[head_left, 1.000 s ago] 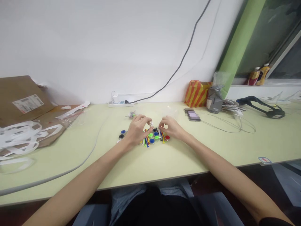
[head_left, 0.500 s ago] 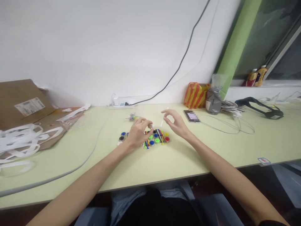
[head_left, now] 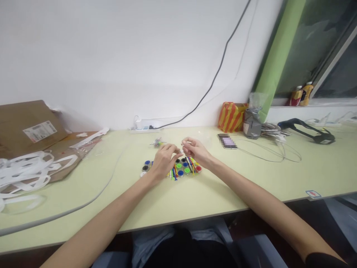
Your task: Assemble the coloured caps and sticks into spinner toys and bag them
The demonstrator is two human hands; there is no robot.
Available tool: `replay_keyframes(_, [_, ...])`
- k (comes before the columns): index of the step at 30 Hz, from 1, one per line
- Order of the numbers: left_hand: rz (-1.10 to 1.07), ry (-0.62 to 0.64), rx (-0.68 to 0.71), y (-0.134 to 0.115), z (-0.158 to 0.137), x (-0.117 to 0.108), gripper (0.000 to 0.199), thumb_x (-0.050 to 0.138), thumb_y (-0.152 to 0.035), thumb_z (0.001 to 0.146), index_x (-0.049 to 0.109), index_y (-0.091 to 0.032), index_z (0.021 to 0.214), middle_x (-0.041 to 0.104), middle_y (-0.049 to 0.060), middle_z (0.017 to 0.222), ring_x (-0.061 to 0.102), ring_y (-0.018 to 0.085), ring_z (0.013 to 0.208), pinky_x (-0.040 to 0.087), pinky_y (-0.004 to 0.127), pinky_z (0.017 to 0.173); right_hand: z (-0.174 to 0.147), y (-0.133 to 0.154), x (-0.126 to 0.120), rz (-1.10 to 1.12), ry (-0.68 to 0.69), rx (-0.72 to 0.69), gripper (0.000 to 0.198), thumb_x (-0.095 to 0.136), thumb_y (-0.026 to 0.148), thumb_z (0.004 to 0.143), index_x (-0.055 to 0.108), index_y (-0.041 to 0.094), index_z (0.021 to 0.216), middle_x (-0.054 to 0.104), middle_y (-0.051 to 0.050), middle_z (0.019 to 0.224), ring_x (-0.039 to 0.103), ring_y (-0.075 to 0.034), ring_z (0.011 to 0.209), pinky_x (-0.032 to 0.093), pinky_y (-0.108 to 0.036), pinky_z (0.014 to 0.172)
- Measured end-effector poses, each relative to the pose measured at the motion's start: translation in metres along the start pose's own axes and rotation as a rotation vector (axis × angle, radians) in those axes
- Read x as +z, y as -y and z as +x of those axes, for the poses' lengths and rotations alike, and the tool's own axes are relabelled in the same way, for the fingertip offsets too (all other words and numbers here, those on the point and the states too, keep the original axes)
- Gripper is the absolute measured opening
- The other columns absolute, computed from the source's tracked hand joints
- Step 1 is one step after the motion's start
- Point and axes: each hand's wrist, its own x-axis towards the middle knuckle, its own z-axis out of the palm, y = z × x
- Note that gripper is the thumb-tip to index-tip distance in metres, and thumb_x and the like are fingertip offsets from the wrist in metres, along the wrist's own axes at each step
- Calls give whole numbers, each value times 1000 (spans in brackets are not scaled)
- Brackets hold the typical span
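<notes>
Thumb and fingertips of my left hand are pinched on a small white piece, too small to name. My right hand meets it from the right, its fingers closed at the same piece; whatever they hold is hidden. Below both hands lie several round colored discs in clear cases, among them a green disc, a blue disc and a red disc. Thin colored sticks lie bunched among them. My left hand covers part of this group.
Behind my hands lies a small bundle of thin colored pieces. A phone and a striped bag are on the right. White strips and a cardboard package occupy the left. A gray cable crosses the table.
My right hand has moved left to my left hand, and its spread fingers have closed. My left hand keeps its pinch on the white piece. The view has tilted slightly upward.
</notes>
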Motion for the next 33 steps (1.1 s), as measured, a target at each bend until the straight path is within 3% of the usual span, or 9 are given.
replay_keyframes(3, [4,-19,-27,2,0,1,11,55,-29,99,59,-20,95,70,4,94,62,22,93,46,41,89,-2,-2,2,75,46,61,43,80,53,75,54,20,84,44,6,62,30,-8,52,20,-22,48])
replay_keyframes(8, [-2,-14,-36,0,-1,2,11,57,-30,98,61,-20,101,68,5,92,61,23,94,47,40,87,-10,-11,-4,128,60,91,42,84,50,73,56,20,84,50,4,70,40,-9,58,31,-22,52])
replay_keyframes(16, [-69,-18,-38,0,-3,2,13,55,-32,99,61,-19,100,67,6,96,60,22,95,47,38,89,-11,-13,-4,140,40,49,45,89,48,67,57,20,84,55,3,66,48,-10,62,38,-23,60])
replay_keyframes(23, [-165,-26,26,-9,-6,-1,8,56,-27,99,60,-20,100,66,5,92,60,20,89,48,34,83,-16,-17,-12,69,135,119,47,87,54,68,59,18,80,61,1,68,55,-11,63,44,-25,63])
replay_keyframes(29, [-69,-66,181,-4,-7,-3,9,54,-14,97,61,-19,101,66,7,92,62,20,91,49,35,83,-16,-26,-9,-69,148,49,55,82,67,66,58,18,75,60,2,63,52,-11,57,42,-25,59])
replay_keyframes(33, [-28,-99,205,-1,-5,-6,11,54,-13,95,62,-19,100,68,7,93,64,21,93,49,36,84,-17,-20,-5,-150,103,-47,56,78,69,68,56,18,73,59,2,61,49,-10,55,40,-25,57])
